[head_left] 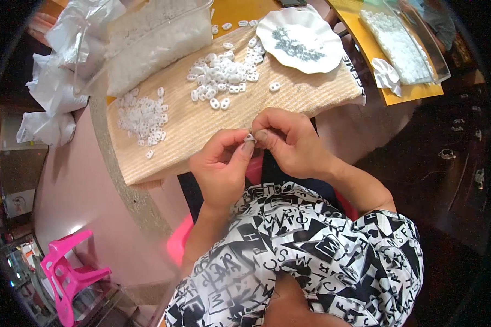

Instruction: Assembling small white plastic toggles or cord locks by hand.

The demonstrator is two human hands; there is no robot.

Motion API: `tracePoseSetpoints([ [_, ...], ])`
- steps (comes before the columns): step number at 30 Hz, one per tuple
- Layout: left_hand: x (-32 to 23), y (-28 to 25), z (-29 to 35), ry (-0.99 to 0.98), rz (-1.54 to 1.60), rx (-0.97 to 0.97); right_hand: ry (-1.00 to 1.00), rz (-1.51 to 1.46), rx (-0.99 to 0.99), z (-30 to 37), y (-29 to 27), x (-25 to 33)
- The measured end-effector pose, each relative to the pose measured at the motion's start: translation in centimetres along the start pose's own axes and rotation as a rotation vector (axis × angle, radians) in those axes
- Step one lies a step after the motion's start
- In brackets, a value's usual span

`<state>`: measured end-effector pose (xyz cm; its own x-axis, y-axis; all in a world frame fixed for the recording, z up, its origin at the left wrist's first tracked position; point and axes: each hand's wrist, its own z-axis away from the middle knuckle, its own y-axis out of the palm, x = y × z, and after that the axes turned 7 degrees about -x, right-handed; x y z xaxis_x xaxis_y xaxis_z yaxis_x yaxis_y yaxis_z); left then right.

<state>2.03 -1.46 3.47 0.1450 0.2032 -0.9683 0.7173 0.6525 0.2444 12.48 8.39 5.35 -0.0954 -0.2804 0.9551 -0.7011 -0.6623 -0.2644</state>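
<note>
In front of my body, just off the near edge of the cloth, my two hands meet at the fingertips. My left hand [223,163] is closed, pinching a small white plastic piece [250,137] between thumb and index finger. Close against it, my right hand [292,143] has its thumb and index finger pressed together; whatever lies between them is too small to make out. Beyond the hands, a loose heap of white oval two-hole pieces [223,73] is spread on the beige striped cloth [202,131]. Another pile of small white pieces [142,117] sits farther left.
A scalloped white plate [324,61] holding many tiny grey parts stands at the back right. At the back left is a clear bin [158,43] full of white pieces; another clear bin [401,52] stands far right. White plastic bags [52,103] and a pink stool [73,267] are left.
</note>
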Motion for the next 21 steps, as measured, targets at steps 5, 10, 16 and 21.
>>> tracePoseSetpoints([
  [5, 0.0, 0.1, 0.1, 0.037, 0.019, 0.009, 0.008, -0.054, -0.024, 0.1, 0.2, -0.2],
  [10, 0.7, -0.1, 0.2, 0.128, -0.06, 0.003, -0.045, -0.035, -0.048, 0.1, 0.6, -0.7],
  [16, 1.4, 0.1, 0.3, 0.196, -0.061, -0.05, -0.053, -0.006, -0.061, 0.1, 0.7, -0.8],
  [21, 1.5, 0.0, -0.1, 0.224, -0.127, -0.067, -0.029, -0.026, -0.081, -0.3, 0.9, -1.1],
])
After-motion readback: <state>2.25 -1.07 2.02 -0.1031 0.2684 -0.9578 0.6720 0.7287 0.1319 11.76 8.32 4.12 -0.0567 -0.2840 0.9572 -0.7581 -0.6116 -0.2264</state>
